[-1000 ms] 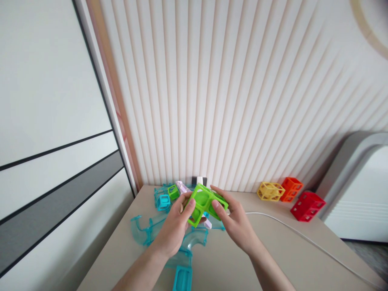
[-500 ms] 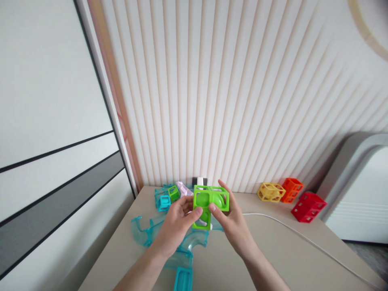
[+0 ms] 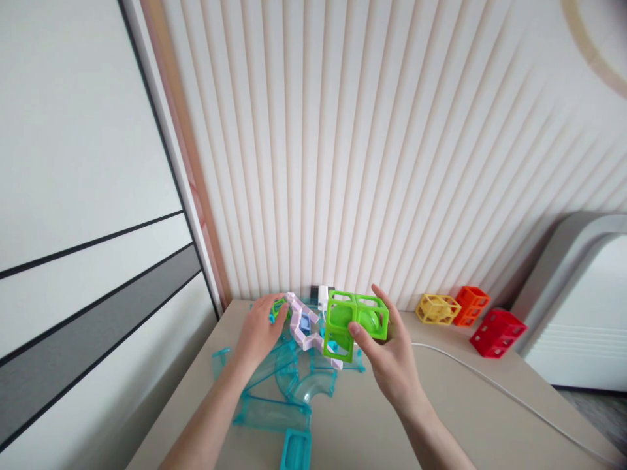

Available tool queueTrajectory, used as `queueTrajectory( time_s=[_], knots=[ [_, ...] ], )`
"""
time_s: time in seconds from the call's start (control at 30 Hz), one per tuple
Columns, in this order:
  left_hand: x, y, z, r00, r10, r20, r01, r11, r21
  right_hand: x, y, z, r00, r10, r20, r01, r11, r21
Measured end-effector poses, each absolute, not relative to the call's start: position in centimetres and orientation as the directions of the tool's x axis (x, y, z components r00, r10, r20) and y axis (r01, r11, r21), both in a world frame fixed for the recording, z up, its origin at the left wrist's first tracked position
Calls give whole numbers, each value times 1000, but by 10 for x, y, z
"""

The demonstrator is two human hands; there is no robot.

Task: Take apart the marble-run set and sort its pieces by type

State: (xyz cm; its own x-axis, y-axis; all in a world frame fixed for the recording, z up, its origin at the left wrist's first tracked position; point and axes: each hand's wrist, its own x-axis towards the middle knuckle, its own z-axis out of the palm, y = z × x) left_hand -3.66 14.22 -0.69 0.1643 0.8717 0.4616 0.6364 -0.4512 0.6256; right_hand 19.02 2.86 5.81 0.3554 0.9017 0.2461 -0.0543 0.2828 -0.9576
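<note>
Head view only, so here goes. Right hand (image 3: 392,359) has the green block (image 3: 353,320) pinched between thumb and fingers, held up above the table (image 3: 441,418) near the wall. It looks like an L of open cube frames with a curved chute inside. Left hand (image 3: 257,329) is down in the pile of teal track pieces (image 3: 289,385), fingers curled over a small green cube (image 3: 278,308) right next to the white zigzag piece (image 3: 306,326); can't tell if it's actually gripping it. Yellow cube (image 3: 437,308), orange cube (image 3: 471,305) and red block (image 3: 498,332) sit well apart on the right, and a white cable (image 3: 490,385) crosses the table.

My guess: a picking-the-next-part step. The left needs a firm hold on that cube, then has to line it up with an open face of the block.
</note>
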Motion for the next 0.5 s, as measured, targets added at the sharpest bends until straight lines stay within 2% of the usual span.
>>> queueTrajectory(
  time_s=[0.2, 0.5],
  knots=[
    [-53, 179, -58, 204, 892, 403, 783, -396, 480, 191, 32, 55, 377, 891, 254, -66, 299, -952],
    [-53, 181, -80, 244, 896, 372, 840, -386, 380, 191, 32, 55, 374, 892, 253, -47, 291, -956]
  ],
)
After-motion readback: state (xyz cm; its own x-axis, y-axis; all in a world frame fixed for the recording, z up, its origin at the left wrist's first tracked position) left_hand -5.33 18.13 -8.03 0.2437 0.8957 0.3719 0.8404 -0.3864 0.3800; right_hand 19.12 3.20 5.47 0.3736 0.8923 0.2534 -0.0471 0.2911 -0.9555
